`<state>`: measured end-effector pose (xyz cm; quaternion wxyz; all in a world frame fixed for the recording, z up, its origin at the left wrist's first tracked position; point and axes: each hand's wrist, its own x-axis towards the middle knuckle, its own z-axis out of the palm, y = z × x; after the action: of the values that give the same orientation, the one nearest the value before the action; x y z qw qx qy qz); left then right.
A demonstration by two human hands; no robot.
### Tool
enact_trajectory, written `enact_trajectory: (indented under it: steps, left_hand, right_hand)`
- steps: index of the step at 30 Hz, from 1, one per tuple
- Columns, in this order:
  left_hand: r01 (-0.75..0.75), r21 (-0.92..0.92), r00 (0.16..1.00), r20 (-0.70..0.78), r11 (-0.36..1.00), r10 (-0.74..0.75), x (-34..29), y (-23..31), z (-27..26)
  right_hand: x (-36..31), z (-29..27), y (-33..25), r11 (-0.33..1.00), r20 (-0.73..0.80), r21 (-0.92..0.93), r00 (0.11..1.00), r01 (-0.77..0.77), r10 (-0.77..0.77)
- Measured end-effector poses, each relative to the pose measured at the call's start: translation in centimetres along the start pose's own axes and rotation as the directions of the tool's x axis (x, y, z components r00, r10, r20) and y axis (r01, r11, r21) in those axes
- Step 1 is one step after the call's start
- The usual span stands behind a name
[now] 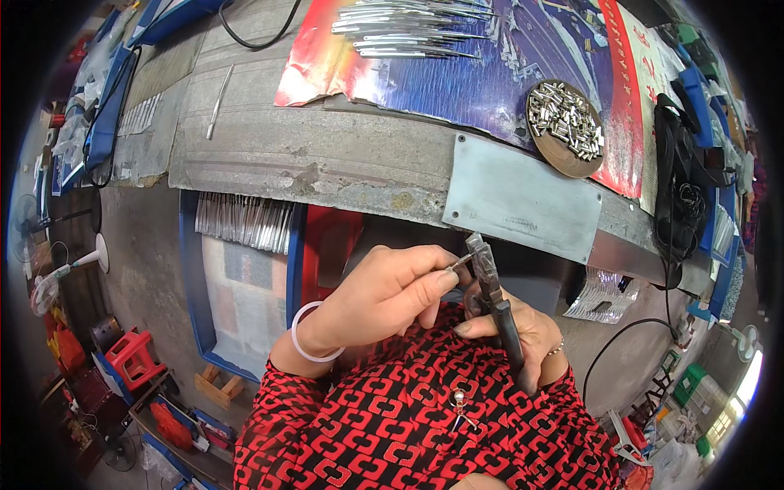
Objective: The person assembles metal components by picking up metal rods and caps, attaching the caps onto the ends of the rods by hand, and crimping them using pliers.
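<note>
My left hand (388,290), with a pale bangle at the wrist, pinches a thin metal rod (461,262) between thumb and fingers. The rod's tip points up and right, to the head of dark pliers (508,331); I cannot tell whether they touch. My right hand (529,331) is closed around the pliers' handles, with the worn jaws (483,260) upward. Both hands are in front of my chest, just below the bench edge. Beyond them, a round wooden dish (563,159) of small silver metal sleeves (572,122) sits on the bench.
Several slender metal pieces (408,28) lie on a printed sheet (457,90) at the back. A grey plate (523,200) is fixed at the bench edge. A blue tray (196,286) at left holds a row of metal strips (245,219). Black cables (682,180) lie at right.
</note>
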<state>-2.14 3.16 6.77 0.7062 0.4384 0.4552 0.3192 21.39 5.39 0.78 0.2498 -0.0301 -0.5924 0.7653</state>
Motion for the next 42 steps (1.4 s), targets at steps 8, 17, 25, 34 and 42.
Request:
enact_trajectory:
  steps: [8,17,25,34,42]
  left_hand:
    - [-0.063,0.085,0.997,0.057,0.994,0.058,0.0,-0.1,-0.4]
    - [0.003,0.114,0.997,0.080,0.994,-0.012,0.3,0.6,-0.6]
    - [0.017,0.102,0.994,0.106,0.995,-0.028,0.6,0.7,-0.7]
    - [0.026,0.110,0.992,0.118,0.994,-0.039,0.9,0.8,-0.8]
    - [0.029,0.114,0.991,0.129,0.993,-0.044,0.8,0.8,-0.9]
  right_hand:
    - [0.1,-0.6,-0.7,0.975,0.113,-0.200,0.986,-0.095,0.119]
    - [0.7,-0.7,-1.2,0.954,0.088,-0.283,0.988,-0.100,0.130]
    - [0.4,-1.1,-1.3,0.939,0.129,-0.318,0.976,-0.128,0.177]
    - [0.9,-1.4,-1.4,0.973,0.180,-0.216,0.976,-0.080,0.120]
    - [0.9,-1.3,-1.6,0.944,0.158,-0.307,0.972,-0.121,0.176]
